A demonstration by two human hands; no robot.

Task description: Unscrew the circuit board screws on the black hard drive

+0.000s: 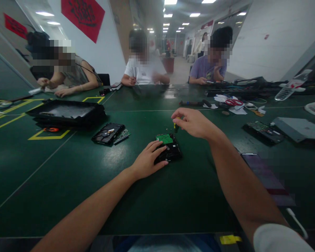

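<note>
A black hard drive (171, 151) with a green circuit board (164, 138) on top lies on the dark green table (68, 182). My left hand (148, 160) rests on the drive's near left edge, fingers stretched flat over it. My right hand (193, 122) hovers just above the drive's far right corner, fingers pinched round a small screwdriver (176, 126) with a yellow-and-black handle that points down at the drive.
A second opened drive (108, 133) lies to the left beside a black tray (65, 112). More drive parts (263, 131), a grey case (298, 128), red scissors (233, 102) and a phone (265, 176) lie on the right. Three people sit across the table.
</note>
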